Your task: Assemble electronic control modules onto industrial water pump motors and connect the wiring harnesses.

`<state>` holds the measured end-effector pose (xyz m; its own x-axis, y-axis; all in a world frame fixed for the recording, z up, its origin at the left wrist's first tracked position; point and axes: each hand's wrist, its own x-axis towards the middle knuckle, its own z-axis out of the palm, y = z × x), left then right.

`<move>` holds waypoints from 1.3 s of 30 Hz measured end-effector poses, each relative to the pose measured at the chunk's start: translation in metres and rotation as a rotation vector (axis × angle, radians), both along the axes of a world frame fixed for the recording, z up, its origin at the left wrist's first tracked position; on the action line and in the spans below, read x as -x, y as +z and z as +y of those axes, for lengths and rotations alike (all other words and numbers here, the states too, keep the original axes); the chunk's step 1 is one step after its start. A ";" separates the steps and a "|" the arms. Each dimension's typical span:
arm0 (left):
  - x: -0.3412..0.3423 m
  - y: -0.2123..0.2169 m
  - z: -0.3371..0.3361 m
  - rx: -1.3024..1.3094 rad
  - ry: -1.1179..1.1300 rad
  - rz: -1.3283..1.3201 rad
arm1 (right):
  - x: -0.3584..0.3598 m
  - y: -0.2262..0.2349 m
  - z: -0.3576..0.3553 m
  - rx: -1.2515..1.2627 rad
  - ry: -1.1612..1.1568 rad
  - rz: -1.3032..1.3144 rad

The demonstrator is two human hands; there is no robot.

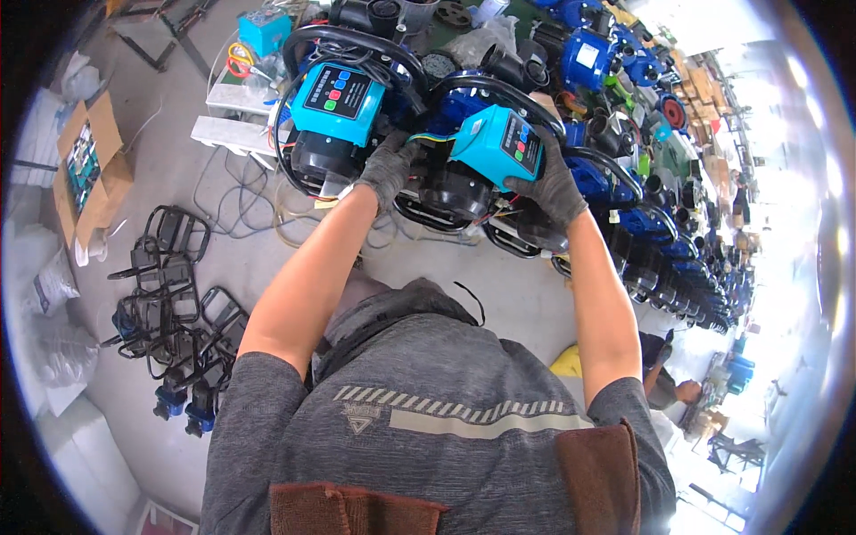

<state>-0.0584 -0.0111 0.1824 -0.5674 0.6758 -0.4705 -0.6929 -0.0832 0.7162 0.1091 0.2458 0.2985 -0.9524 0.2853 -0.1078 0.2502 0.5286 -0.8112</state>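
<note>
Head view shows a crowded place: blue pumps [584, 58] and loose black parts fill the far side, and a long row of dark motors [655, 281] goes away at the right. Curved black handles [357, 37] rise close around the work. A tilted turquoise box [486, 147] with buttons is above a black motor [455, 194]; the right hand [557, 187], gloved, has its grip closed on the box's right side. The left hand [388, 169] reaches beside the coloured wires [432, 138], near a second turquoise box [330, 102]. Its fingertips are hidden, so I cannot tell if this grip holds something. The support under the motors is mostly covered, and bright glare washes out the right edge. On the grey floor [428, 272] lie cables, black metal frames [165, 294] and an open carton [107, 209]. Another person [662, 388] is partly visible at lower right.
</note>
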 end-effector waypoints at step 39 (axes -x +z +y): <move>-0.040 -0.062 0.029 0.156 0.540 0.468 | 0.049 0.041 -0.038 -0.784 0.287 -0.192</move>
